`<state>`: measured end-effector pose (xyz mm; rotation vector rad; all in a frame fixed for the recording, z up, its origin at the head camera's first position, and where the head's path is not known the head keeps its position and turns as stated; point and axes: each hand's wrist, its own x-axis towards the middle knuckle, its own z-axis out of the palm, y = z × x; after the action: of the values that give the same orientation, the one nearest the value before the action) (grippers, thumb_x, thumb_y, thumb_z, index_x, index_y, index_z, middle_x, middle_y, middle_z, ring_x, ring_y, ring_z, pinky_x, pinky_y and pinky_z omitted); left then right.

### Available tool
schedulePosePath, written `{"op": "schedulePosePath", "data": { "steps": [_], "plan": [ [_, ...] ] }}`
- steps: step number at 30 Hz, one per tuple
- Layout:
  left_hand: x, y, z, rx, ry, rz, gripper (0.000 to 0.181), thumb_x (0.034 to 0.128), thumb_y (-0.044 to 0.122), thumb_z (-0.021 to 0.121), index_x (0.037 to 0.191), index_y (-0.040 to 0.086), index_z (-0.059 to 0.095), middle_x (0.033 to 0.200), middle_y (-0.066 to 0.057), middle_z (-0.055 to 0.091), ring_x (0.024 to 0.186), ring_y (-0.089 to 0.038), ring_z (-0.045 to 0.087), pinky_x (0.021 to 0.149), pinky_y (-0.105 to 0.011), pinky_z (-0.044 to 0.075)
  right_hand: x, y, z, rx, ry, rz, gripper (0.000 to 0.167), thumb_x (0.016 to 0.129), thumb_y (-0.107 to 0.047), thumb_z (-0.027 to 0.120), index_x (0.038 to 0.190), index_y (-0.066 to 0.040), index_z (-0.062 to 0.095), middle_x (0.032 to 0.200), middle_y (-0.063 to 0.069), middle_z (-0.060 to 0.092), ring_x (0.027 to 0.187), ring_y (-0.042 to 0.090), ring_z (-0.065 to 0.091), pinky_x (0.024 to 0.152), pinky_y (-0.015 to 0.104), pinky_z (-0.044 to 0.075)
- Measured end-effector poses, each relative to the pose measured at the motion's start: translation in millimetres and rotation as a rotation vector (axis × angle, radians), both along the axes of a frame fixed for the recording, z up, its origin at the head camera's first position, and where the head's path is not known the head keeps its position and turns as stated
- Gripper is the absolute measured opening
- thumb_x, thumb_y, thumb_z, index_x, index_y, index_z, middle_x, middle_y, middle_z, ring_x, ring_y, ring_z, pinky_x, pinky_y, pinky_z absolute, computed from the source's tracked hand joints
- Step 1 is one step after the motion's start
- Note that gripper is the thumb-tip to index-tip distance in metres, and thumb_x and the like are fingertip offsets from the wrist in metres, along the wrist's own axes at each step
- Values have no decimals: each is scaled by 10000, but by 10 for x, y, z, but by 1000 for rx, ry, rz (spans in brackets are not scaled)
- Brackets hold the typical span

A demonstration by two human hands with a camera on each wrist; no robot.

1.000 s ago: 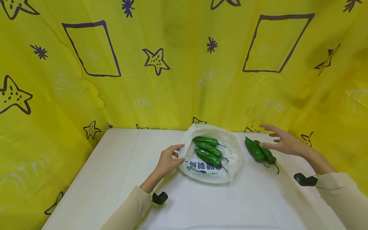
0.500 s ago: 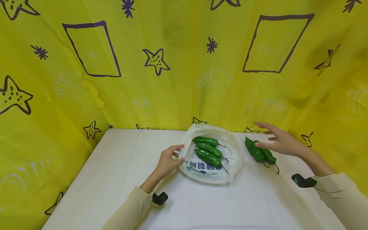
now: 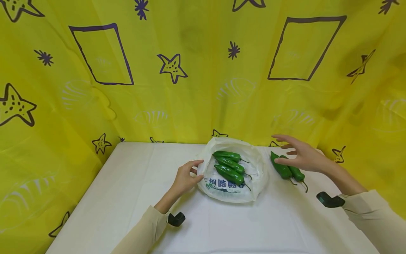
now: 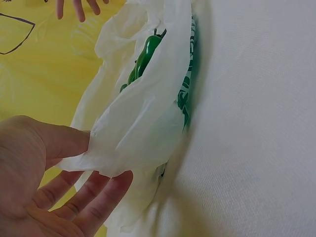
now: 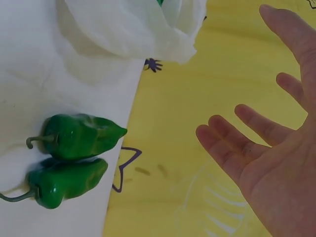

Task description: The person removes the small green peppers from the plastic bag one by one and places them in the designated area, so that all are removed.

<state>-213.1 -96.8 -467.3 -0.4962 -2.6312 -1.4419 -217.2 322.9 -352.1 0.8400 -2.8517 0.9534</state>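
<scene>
A whitish plastic bag [image 3: 261,176] with blue printing lies with its mouth spread wide. Inside it are 3 green peppers [image 3: 229,174] with their stems pointing right. My left hand [image 3: 184,179] pinches the bag's left rim; in the left wrist view the thumb and fingers [image 4: 101,197] lie on either side of the plastic. To the right of the bag, 2 more green peppers [image 5: 84,136] rest side by side on the tabletop. Over them hovers my right hand [image 3: 302,155], fingers spread and holding nothing. It partly covers these peppers in the head view.
A white cloth-covered table [image 3: 152,165] extends under everything. Yellow curtain [image 3: 203,88] with starfish and rectangle drawings closes off the back and sides. A dark device [image 3: 176,219] is worn at the left wrist, and another dark device [image 3: 330,199] at the right.
My right hand has drifted left above the loose peppers, toward the bag. My left hand, the bag and all the peppers have stayed put.
</scene>
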Motion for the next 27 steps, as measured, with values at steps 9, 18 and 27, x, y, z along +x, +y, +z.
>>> {"op": "schedulePosePath", "data": {
  "steps": [9, 18, 27],
  "plan": [
    [6, -1, 7, 5, 2, -4, 554, 842, 8, 820, 1364, 81, 650, 1183, -137, 669, 930, -271, 667, 672, -242, 563, -10, -181, 38, -3, 16, 45, 760, 904, -177, 805, 1540, -59, 408, 1506, 243, 462, 1212, 451, 602, 918, 563, 541],
    [4, 6, 9, -2, -1, -6, 556, 846, 12, 816, 1371, 76, 644, 1201, -141, 672, 934, -266, 670, 672, -239, 563, -42, -337, 24, -17, 6, 82, 740, 907, -195, 804, 1534, -92, 423, 1448, 243, 526, 1187, 424, 629, 911, 549, 551],
    [7, 4, 7, -3, -4, -14, 551, 850, 14, 812, 1371, 67, 640, 1199, -147, 669, 936, -281, 667, 678, -243, 566, -72, -489, -24, -31, -29, 100, 739, 914, -225, 799, 1539, -113, 422, 1437, 232, 546, 1170, 433, 631, 915, 545, 552]
  ]
}}
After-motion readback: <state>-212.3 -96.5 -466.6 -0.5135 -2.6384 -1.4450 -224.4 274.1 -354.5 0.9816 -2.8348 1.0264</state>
